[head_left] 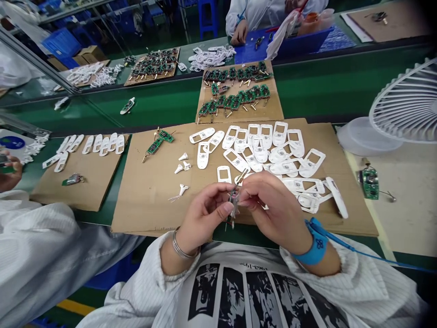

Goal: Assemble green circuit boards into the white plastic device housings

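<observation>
Both my hands meet over the near edge of a cardboard sheet [153, 191]. My left hand [205, 216] and my right hand [273, 209] pinch a small circuit board with a metal probe [235, 200] between their fingertips, holding it upright. My right wrist wears a blue strap [316, 248] with a blue cord running off right. Just beyond my fingers lies a heap of white plastic shells [273, 150] with rectangular windows. Small white tips [183, 164] lie left of my hands, and two green boards [160, 140] sit farther back left.
A second cardboard [239, 111] behind holds rows of green boards. A white fan guard [406, 105] and a clear lid [365, 136] stand at the right, with a loose board [370, 182] beside them. A person's white sleeve [41, 246] is at the left; another person works across the green belt [164, 105].
</observation>
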### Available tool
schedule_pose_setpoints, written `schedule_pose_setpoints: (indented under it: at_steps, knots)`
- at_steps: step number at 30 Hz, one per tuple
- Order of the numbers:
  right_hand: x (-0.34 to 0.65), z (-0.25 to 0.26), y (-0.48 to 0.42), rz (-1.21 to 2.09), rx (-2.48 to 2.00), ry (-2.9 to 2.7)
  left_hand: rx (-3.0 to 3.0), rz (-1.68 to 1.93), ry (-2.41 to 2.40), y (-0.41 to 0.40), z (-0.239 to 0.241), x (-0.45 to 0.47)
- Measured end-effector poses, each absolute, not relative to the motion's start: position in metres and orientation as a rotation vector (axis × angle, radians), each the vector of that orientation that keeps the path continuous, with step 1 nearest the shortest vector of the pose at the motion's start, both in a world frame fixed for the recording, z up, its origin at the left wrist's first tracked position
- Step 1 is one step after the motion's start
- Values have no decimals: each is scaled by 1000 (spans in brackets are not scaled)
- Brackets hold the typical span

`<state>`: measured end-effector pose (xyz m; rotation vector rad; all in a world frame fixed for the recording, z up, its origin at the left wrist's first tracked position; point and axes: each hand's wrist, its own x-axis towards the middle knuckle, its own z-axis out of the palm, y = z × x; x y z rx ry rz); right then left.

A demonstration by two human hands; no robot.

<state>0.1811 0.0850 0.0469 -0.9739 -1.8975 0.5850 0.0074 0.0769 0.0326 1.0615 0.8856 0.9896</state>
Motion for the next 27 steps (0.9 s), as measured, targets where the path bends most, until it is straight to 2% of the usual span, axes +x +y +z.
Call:
schedule_pose_setpoints:
  at_steps: [5,18,22,27]
  knots:
    - [186,46,89,715,-1095,-1854,1350,1062,1015,76,30,6]
    - [182,48,81,549,-1193,-1893,1877,1009,1189,74,40,7]
    - [181,44,80,552,-1148,-1925,1729,945,1223,74,42,8]
    - [180,41,80,510,-1017,-1854,1082,846,1000,75,37,9]
